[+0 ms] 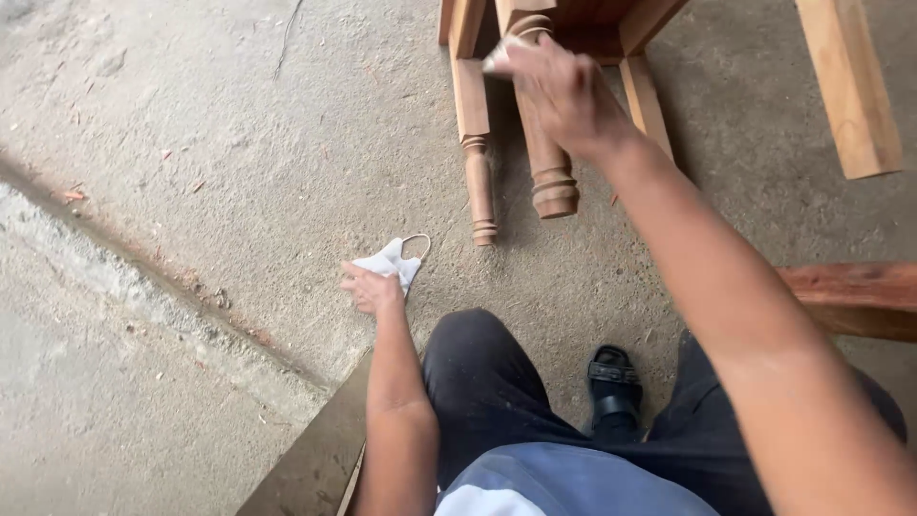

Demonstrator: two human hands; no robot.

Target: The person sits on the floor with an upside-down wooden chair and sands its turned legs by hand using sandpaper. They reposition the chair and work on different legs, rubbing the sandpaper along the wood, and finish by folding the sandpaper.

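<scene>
My left hand (371, 288) hangs low over the concrete floor and grips a white face mask (394, 261) with an ear loop. My right hand (564, 88) is stretched forward, blurred, pressing a small pale piece, perhaps sandpaper (499, 59), against a turned wooden leg (546, 162). A second, thinner turned leg (475, 153) stands just left of it. Both legs belong to a wooden furniture frame (611, 24) at the top of the view.
A square wooden post (850, 86) slants at the top right. A reddish wooden beam (860, 296) lies at the right under my arm. My dark trousers and a black sandal (613, 382) are below. A board (315, 459) and a crack in the concrete (143, 268) are at left.
</scene>
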